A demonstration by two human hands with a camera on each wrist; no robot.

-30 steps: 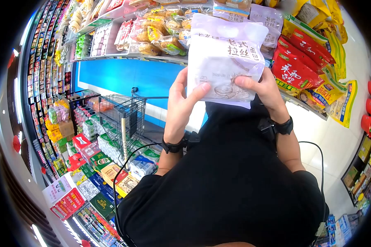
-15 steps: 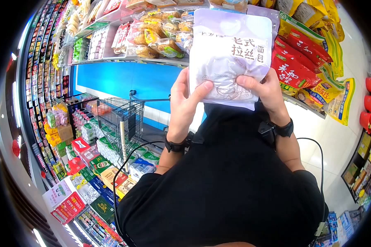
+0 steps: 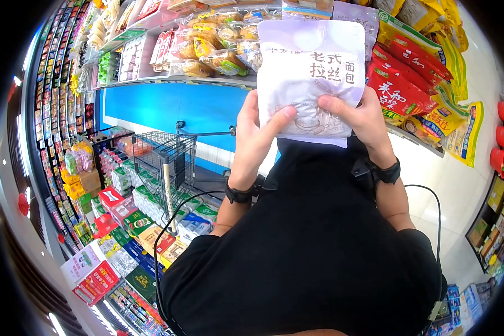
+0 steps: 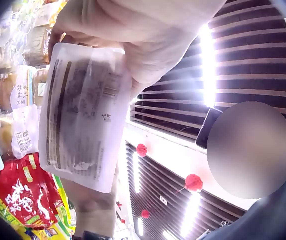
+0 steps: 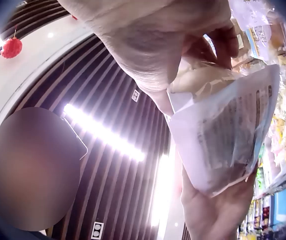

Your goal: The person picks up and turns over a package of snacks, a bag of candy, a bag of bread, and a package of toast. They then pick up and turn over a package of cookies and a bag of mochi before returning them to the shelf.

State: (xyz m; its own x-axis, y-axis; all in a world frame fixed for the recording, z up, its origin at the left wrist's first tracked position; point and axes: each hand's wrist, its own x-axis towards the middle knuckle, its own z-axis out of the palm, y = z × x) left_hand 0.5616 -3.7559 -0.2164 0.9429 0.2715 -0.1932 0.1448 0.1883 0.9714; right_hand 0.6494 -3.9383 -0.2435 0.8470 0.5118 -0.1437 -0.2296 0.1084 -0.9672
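A pale lilac-white bag of bread point(image 3: 313, 70) with brown Chinese lettering is held up in front of the chest by both hands. My left hand point(image 3: 257, 134) grips its lower left side, thumb pressing on the front. On the lower right side, my right hand point(image 3: 369, 123) grips the bag the same way, and its thumb also lies on the front. The fingers behind the bag are hidden in the head view. Both wrist views show the bag's underside, with small print and a barcode on the bag point(image 4: 83, 115) in the left wrist view.
Behind the bag is a shelf of packaged bread rolls point(image 3: 215, 47), with similar lilac bags beside them. Red soy milk powder bags point(image 3: 400, 95) and yellow bags stand to the right. A wire shopping cart point(image 3: 171, 162) is at left, near stacked drink cartons point(image 3: 137, 221).
The bag rose slightly, then came back down, still in both hands. The left thumb has shifted a little inward and up on its front.
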